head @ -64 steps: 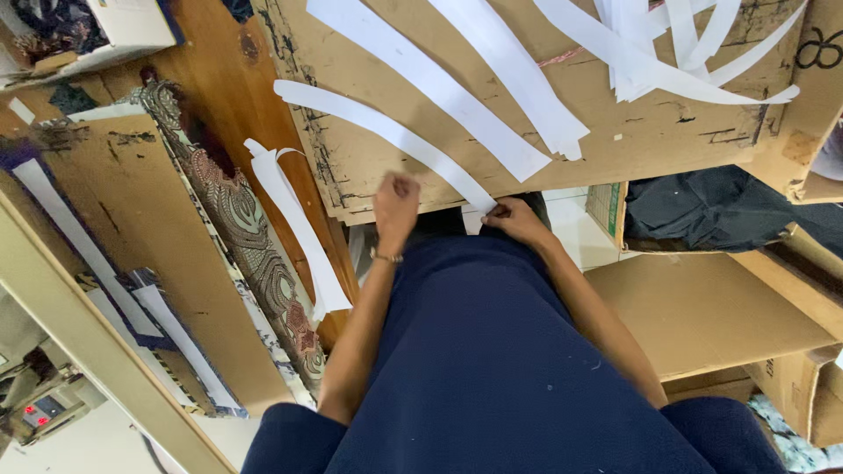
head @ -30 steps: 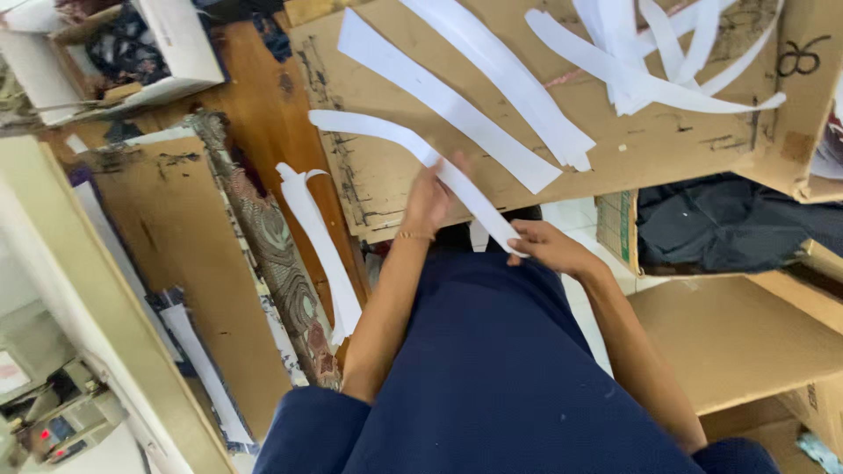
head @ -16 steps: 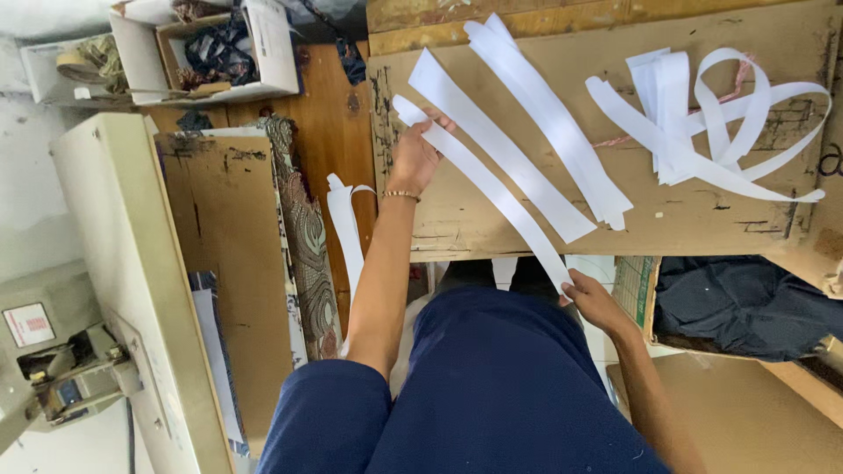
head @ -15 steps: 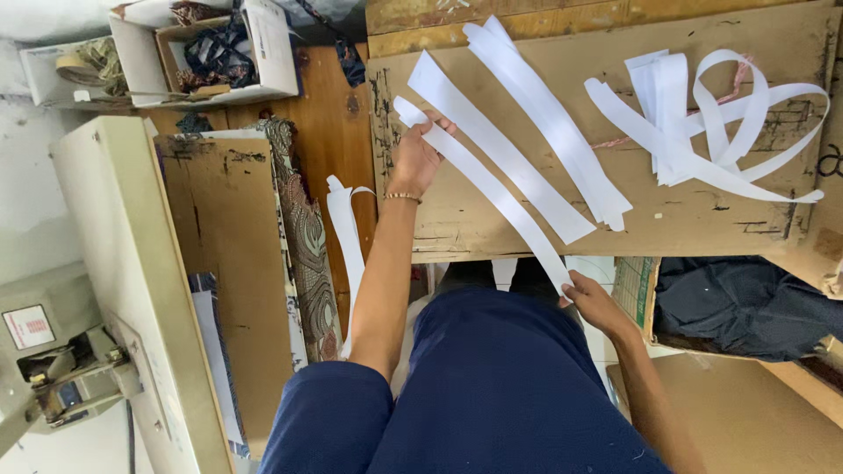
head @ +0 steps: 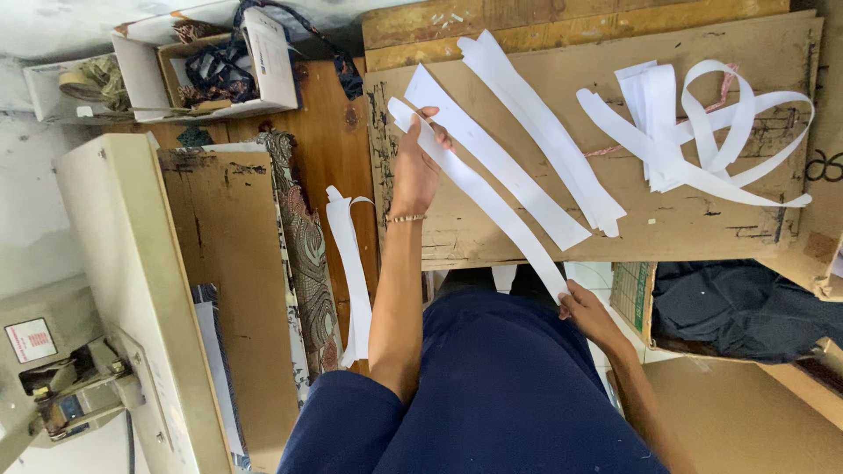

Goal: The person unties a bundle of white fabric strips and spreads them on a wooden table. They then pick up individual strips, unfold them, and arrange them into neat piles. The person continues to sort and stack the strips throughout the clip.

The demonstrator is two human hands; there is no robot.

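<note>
Your left hand (head: 414, 171) and right hand (head: 587, 309) now pinch opposite ends of the long white paper strip (head: 481, 197), fingers closed, stretched diagonally across the worn cardboard-topped bench (head: 702, 219), frame centre; earlier bunched near your lap.

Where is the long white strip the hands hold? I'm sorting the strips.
In the head view, the white strip stretches diagonally over the cardboard sheet, from the left hand to the right hand, left of two flat strips.

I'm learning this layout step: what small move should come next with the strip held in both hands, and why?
Probably lower the strip flat onto the board: the left hand holds its far end over the board, the right hand its near end, parallel to the laid strips.
</note>
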